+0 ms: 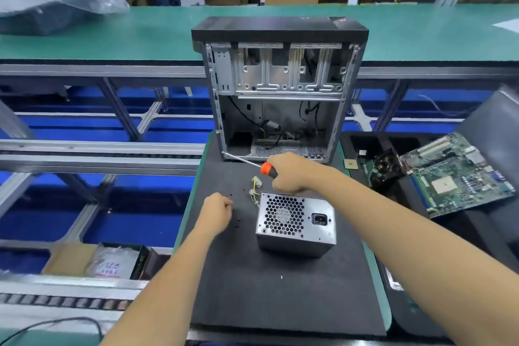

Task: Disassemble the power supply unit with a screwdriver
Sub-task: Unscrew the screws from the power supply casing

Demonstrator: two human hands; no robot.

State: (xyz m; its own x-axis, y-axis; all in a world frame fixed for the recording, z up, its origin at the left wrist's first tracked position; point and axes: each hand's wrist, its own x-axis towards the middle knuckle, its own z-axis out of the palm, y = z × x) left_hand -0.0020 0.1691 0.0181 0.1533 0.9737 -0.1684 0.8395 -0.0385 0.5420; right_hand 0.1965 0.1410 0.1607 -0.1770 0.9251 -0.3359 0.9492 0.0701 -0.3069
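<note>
On the dark foam mat (280, 295) that covers the near part of the bench, the power supply unit (295, 222) sits a little right of centre, a grey metal box with its rear face turned up toward the camera. That face carries a honeycomb fan grille on the left and a black mains socket on the right; no label or writing can be read on it. A short bundle of yellow wires with white connectors (255, 187) trails from its far left corner onto the mat.

The left hand (217, 209) rests on the mat just left of the unit, its fingers curled into a loose fist; whether they pinch anything cannot be told. Small dark specks, perhaps screws (237, 218), lie by its knuckles.

Just beyond the unit, the right hand (292, 173) has its fingers wrapped round the orange-and-black handle of a screwdriver (252, 163), whose steel shaft points left and away toward the foot of the case.

Farther back stands an open computer case (278, 93), upright, its bare metal interior showing loose black cables. To the right, a green motherboard (460, 174) lies tilted in a black tray; its markings are too small to read. At the near left, a cardboard box (95, 260) holds bagged items with blurred print.
</note>
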